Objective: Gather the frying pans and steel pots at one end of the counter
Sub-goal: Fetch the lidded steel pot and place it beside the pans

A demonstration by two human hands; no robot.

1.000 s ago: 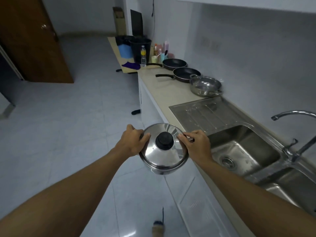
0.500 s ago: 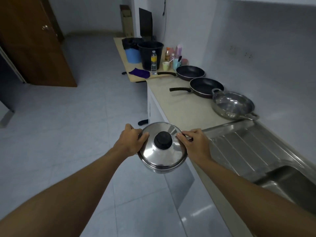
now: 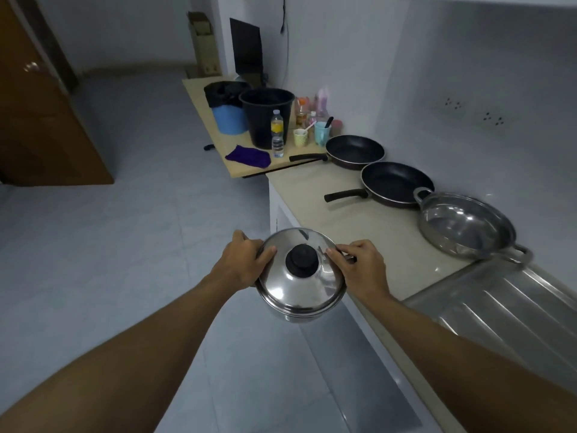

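Note:
I carry a lidded steel pot (image 3: 299, 282) with a black knob in the air, just off the counter's front edge. My left hand (image 3: 240, 260) grips its left side handle and my right hand (image 3: 359, 267) grips the right one. On the beige counter (image 3: 337, 214) lie two black frying pans, one far (image 3: 354, 150) and one nearer (image 3: 396, 184), handles pointing left. A wide steel pan (image 3: 465, 226) with loop handles sits right beside the nearer frying pan.
A steel sink drainboard (image 3: 499, 307) starts at the right. Beyond the counter a low wooden table (image 3: 199, 95) carries a black bucket (image 3: 265, 114), a blue bin, a water bottle (image 3: 277, 132), cups and a purple cloth (image 3: 248, 156). A brown door (image 3: 40, 114) stands left; grey tiled floor lies below.
I have walked along the counter with the pot. The pans have come closer and the sink basin and tap have slipped out of view to the right. My grip is unchanged.

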